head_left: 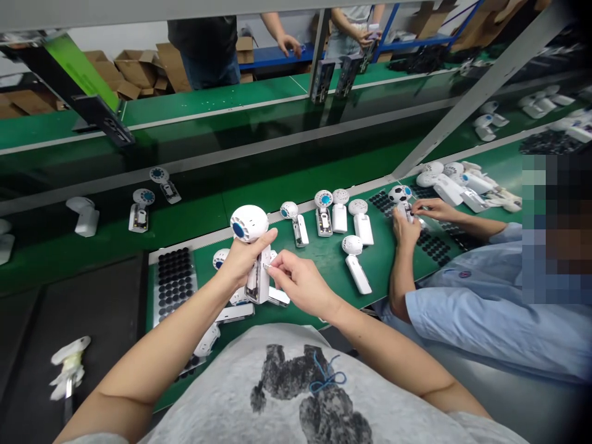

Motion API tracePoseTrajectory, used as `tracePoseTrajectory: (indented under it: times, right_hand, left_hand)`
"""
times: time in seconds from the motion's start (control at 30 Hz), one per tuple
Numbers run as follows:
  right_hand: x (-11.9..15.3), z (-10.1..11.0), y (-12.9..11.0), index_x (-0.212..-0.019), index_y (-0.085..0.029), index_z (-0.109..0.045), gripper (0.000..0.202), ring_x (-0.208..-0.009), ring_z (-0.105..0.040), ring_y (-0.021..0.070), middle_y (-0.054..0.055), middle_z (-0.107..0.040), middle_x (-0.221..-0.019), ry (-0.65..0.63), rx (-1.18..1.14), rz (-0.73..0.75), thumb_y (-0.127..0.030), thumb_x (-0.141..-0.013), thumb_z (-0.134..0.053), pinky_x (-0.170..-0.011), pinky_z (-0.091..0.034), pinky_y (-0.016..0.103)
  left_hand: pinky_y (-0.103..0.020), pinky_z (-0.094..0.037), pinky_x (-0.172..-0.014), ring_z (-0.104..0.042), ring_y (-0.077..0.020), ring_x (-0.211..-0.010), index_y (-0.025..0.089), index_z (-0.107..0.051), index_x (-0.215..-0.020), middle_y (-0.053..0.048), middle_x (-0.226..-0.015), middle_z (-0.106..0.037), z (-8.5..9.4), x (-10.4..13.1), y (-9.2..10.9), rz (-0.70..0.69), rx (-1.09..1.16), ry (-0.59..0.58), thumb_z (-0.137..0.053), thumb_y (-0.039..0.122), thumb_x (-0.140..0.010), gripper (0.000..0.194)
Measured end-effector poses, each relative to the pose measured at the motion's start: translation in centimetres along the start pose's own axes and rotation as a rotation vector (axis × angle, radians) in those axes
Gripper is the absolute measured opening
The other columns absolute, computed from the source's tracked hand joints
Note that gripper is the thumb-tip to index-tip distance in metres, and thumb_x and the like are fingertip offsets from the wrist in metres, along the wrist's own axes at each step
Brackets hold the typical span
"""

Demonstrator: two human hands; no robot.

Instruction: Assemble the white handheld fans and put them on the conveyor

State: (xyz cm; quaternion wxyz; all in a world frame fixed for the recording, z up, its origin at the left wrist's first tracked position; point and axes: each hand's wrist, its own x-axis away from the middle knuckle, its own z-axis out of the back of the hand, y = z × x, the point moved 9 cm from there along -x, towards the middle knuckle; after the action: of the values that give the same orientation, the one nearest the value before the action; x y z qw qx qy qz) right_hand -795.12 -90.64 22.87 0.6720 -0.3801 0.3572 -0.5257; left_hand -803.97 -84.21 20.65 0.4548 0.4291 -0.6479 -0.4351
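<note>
A white handheld fan [250,223] with a blue hub is wrapped in my left hand [243,262], its head tilted up and its handle pointing down. Part of the handle's inside shows as a dark opening. My right hand [296,280] is closed, thumb and forefinger pinched at the handle's right side; anything between those fingertips is too small to make out. Just below and behind my hands, several more white fans [235,312] lie on the green bench. To the right stands a group of fans [324,213], some with open handles.
A sheet of black round pads [174,283] lies left of my hands. A co-worker in a blue sleeve [444,308] handles a fan at right. Fans [139,209] sit on the green conveyor [231,185]. A black tray [106,308] is at left.
</note>
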Motion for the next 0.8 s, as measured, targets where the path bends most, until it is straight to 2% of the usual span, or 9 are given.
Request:
tracePoseTrajectory:
  times: [0.17,0.3,0.53,0.7,0.8]
  right_hand:
    - [-0.1,-0.1,0.8,-0.072,-0.02,-0.045,0.012,-0.049,-0.046,0.0098,-0.005,-0.052,-0.055,-0.032,0.043,-0.045,-0.02,-0.084,-0.047,-0.052,-0.034,0.022]
    - [-0.4,-0.6,1.7,-0.07,-0.02,-0.046,0.013,-0.048,-0.046,0.0105,-0.004,-0.053,-0.054,-0.089,0.078,-0.09,-0.021,-0.082,-0.047,-0.05,-0.032,0.022]
    - [-0.9,-1.6,4.2,-0.071,-0.019,-0.046,0.012,-0.05,-0.048,0.0105,-0.003,-0.056,-0.053,-0.132,-0.044,-0.18,-0.02,-0.083,-0.046,-0.053,-0.035,0.022]
    - [-1.4,-2.3,5.9,-0.071,-0.02,-0.046,0.012,-0.05,-0.047,0.0103,-0.003,-0.057,-0.055,-0.177,-0.125,-0.217,-0.022,-0.082,-0.046,-0.051,-0.035,0.022]
    - [-2.2,-2.7,6.3,-0.07,-0.019,-0.045,0.012,-0.046,-0.042,0.0085,-0.005,-0.052,-0.053,-0.194,-0.176,-0.236,-0.023,-0.081,-0.047,-0.048,-0.033,0.02]
  left_hand:
    - [-0.023,-0.042,-0.065,-0.053,-0.0122,-0.069,0.014,-0.06,-0.089,-0.002,-0.079,-0.06,-0.6,0.3,-0.6,0.048,-0.073,-0.104,-0.07,0.04,-0.065,0.036]
    - [-0.026,-0.044,-0.065,-0.057,-0.0178,-0.072,0.013,-0.061,-0.093,-0.005,-0.074,-0.062,-1.3,0.7,-1.7,0.16,-0.071,-0.209,-0.059,0.053,-0.071,0.046]
    - [-0.027,-0.045,-0.069,-0.059,-0.0206,-0.081,0.013,-0.057,-0.107,-0.008,-0.082,-0.064,-1.5,0.1,-2.4,0.204,-0.103,-0.208,-0.052,0.057,-0.074,0.056]
    - [-0.027,-0.044,-0.064,-0.058,-0.0203,-0.075,0.012,-0.057,-0.103,-0.008,-0.075,-0.063,-1.6,-0.5,-3.4,0.28,-0.151,-0.253,-0.045,0.062,-0.075,0.059]
    - [-0.026,-0.042,-0.063,-0.055,-0.0187,-0.072,0.013,-0.06,-0.09,-0.005,-0.069,-0.06,-1.3,-1.8,-3.2,0.189,-0.294,-0.245,-0.041,0.063,-0.076,0.055]
